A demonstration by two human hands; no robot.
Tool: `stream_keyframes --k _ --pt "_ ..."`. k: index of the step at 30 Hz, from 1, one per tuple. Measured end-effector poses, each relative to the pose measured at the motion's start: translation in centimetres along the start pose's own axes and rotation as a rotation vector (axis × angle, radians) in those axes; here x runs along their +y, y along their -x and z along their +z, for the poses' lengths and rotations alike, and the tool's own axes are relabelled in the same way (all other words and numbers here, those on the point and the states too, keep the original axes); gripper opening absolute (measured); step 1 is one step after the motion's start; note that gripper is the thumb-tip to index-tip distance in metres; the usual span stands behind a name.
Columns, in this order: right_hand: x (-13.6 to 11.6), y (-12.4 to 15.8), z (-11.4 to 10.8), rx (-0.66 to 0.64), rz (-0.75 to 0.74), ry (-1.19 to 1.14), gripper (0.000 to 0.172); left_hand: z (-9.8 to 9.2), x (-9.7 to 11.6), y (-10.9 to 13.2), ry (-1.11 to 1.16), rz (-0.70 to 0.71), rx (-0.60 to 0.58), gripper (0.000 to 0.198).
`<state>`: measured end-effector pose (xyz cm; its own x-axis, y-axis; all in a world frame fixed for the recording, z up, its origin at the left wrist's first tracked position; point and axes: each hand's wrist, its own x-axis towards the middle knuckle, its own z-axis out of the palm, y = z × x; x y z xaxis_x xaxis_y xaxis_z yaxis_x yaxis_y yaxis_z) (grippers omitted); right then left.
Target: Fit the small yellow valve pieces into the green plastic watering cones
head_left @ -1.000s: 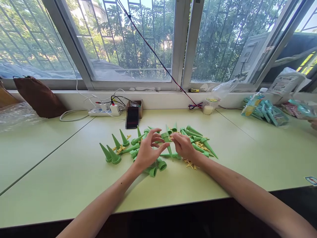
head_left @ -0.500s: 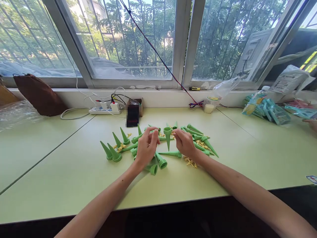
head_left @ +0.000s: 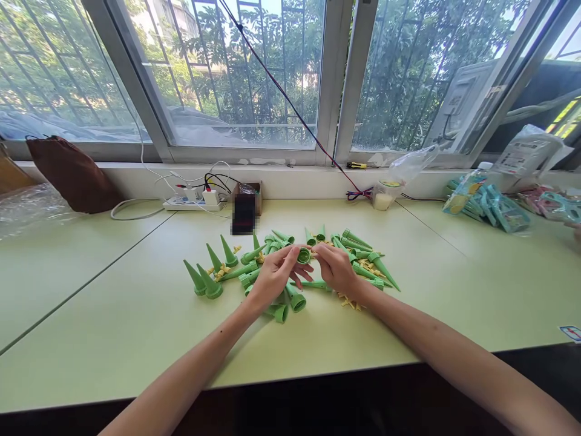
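Note:
In my left hand (head_left: 278,274) is a green cone-shaped plastic spike (head_left: 304,256), its round open end facing me and its point hidden. The fingers are closed around it. My right hand (head_left: 336,264) is pinched just right of the spike's rim; what its fingertips hold is too small and covered to make out. Several more green spikes (head_left: 297,301) lie around and under both hands, some on their sides. Four-way-looking small yellow plastic pieces (head_left: 348,301) lie in a loose pile below my right wrist.
Several green spikes stand point up (head_left: 212,283) at the left. A power strip (head_left: 193,204), a small box (head_left: 256,197) and a jar (head_left: 384,198) line the back by the windows. Teal packets (head_left: 503,209) and a bottle (head_left: 469,188) lie right, near part of another person's hand (head_left: 577,233).
The green spike, upright between my hands before, is tilted with its opening toward me. My left hand has moved right and closed around it. My right hand stays close beside it.

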<state>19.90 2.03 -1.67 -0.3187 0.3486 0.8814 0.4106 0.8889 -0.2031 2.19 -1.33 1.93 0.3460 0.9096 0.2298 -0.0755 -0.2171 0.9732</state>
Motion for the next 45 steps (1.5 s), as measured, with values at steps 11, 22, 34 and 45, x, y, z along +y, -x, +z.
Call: stream_keyframes --k 11,22,34,45 --pt "0.5 0.1 0.0 -0.007 0.097 0.011 0.027 -0.4 -0.7 0.1 -0.314 0.187 0.07 0.073" --pt "0.3 -0.1 0.1 -0.007 0.109 0.011 0.029 -0.5 -0.7 -0.3 -0.37 0.239 0.257 0.037" --pt "-0.3 -0.1 0.0 -0.068 0.055 -0.015 0.028 -0.3 0.2 -0.3 0.015 -0.116 0.002 0.05" --pt "-0.4 -0.3 -0.3 -0.073 0.025 0.033 0.027 -1.1 0.0 -0.5 0.056 -0.094 0.041 0.045"
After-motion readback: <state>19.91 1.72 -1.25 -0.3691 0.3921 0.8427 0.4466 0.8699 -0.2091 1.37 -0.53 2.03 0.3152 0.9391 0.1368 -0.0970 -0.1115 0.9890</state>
